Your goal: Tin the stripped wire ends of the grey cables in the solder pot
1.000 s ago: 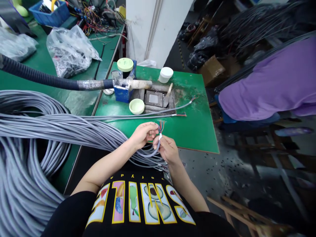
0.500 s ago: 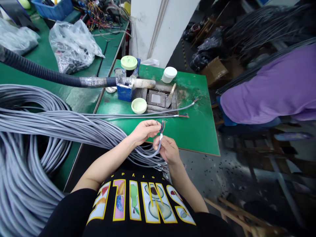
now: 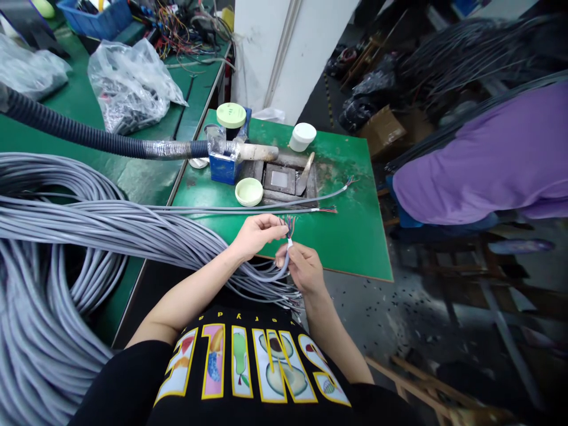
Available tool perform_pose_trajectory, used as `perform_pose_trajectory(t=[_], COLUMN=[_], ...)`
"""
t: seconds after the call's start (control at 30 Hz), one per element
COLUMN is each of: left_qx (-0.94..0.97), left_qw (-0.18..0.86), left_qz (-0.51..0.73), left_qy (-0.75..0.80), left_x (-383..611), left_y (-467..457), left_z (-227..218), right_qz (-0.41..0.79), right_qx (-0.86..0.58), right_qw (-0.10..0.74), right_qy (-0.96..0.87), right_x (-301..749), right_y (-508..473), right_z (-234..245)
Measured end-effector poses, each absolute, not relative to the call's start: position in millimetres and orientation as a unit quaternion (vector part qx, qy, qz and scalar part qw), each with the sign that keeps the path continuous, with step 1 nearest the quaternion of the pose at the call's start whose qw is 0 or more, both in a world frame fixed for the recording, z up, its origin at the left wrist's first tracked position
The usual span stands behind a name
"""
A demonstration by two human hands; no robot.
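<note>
A grey multi-core cable (image 3: 283,272) curves up between my hands, its end stripped to a white band with thin coloured wires (image 3: 291,223) fanning out above. My right hand (image 3: 304,267) is closed around the cable just below the white band. Fingers and thumb of my left hand (image 3: 261,234) pinch at the coloured wires from the left; exactly which strands they grip is too small to tell. Two more grey cables (image 3: 275,209) lie across the green board beyond my hands, their stripped ends pointing right.
A solder pot (image 3: 280,178) with a spatula-like scraper (image 3: 305,174) is set in the board. Around it are a pale green dish (image 3: 249,192), a white tub (image 3: 302,136) and a ribbed hose (image 3: 160,148). Thick cable coils (image 3: 53,331) fill the left. A person in purple (image 3: 483,160) is at right.
The coloured wires in my hands are spread slightly wider. Both hands stay at nearly the same place, and the cables on the board look unmoved.
</note>
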State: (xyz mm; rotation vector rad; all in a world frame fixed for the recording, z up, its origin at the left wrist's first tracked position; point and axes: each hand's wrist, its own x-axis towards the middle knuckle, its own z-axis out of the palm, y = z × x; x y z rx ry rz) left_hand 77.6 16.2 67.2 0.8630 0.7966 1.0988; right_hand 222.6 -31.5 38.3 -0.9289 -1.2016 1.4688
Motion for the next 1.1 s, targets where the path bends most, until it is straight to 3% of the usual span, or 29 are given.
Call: perform_pose_trajectory(t=[0.17,0.77,1.1], left_qx=[0.366,0.327,0.207], left_qw=[0.696,0.613,0.649], left_qz=[0.501,0.608,0.628], left_qy=[0.361,0.384,0.376], left_x=[83,88,69], left_y=[9,-12,-6], left_z=[56,52,43], right_qz=[0.552,0.287,0.256], right_qx=[-0.425,-0.526,-0.487], right_qw=[0.518,0.475,0.425], right_qy=[-0.497,-0.644,-0.719], right_x=[224,211,201], right_y=[-24,-20,-6], right_z=[46,62,72])
